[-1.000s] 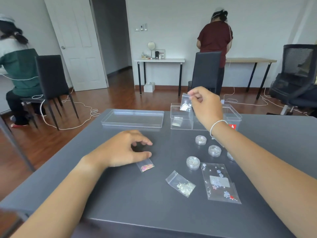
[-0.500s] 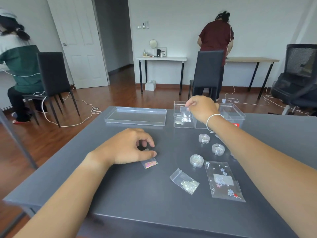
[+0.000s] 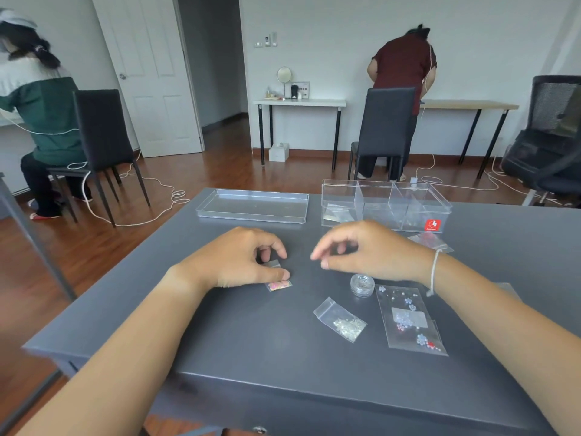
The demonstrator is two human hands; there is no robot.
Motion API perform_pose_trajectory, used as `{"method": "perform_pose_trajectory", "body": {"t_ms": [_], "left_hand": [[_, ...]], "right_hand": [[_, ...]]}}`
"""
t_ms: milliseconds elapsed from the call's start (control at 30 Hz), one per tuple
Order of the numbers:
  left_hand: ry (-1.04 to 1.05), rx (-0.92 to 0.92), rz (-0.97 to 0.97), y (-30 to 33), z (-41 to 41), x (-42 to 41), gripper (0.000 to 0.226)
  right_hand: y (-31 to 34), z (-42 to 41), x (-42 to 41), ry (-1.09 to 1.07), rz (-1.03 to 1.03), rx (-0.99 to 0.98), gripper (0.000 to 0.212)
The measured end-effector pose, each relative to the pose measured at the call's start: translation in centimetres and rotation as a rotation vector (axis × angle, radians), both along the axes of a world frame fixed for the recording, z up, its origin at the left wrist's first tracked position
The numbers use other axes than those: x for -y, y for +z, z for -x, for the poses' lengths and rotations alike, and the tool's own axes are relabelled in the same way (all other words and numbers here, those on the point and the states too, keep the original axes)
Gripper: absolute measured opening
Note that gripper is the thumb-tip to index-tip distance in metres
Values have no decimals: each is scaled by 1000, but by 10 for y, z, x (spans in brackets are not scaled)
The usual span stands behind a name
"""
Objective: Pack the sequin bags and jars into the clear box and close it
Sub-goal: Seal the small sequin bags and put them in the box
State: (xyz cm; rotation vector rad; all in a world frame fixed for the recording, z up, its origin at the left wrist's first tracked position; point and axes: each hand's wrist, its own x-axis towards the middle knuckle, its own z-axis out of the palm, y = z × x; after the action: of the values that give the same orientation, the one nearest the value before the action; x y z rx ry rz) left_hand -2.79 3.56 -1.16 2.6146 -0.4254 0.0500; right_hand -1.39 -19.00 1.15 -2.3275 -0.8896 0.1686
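The clear divided box (image 3: 437, 204) stands open at the back right of the grey table, with small bags lying in its left compartment. Its lid (image 3: 251, 206) lies flat to the left. My left hand (image 3: 234, 259) rests on the table, thumb and fingers pinching a small bag of pink sequins (image 3: 278, 284). My right hand (image 3: 371, 250) hovers empty beside it, fingers curled and apart. A round clear jar (image 3: 362, 284) sits just under that hand. Nearer me lie a bag of pale sequins (image 3: 341, 319) and a larger flower-sequin bag (image 3: 408, 319). Another bag (image 3: 430, 240) lies by the box.
The grey table (image 3: 251, 341) ends close to me at its front edge. Behind it a person sits on a black chair (image 3: 100, 146) at the left, another person stands by a chair (image 3: 383, 130) at the far wall, and an office chair (image 3: 550, 146) stands at the right.
My right hand lowered a small bag into the box's left compartment, let it go, and came back toward me, empty, beside my left hand. My left hand stayed on the pink bag.
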Motion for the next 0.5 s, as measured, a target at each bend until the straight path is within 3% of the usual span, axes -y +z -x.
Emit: {"method": "perform_pose_trajectory", "body": {"t_ms": [200, 500], "left_hand": [[-5, 3, 83, -2, -1, 1, 21], [-10, -22, 155, -4, -3, 1, 14]], "right_hand": [[1, 16, -3, 167, 190, 2, 14], [1, 20, 0, 231, 312, 10, 17]]}}
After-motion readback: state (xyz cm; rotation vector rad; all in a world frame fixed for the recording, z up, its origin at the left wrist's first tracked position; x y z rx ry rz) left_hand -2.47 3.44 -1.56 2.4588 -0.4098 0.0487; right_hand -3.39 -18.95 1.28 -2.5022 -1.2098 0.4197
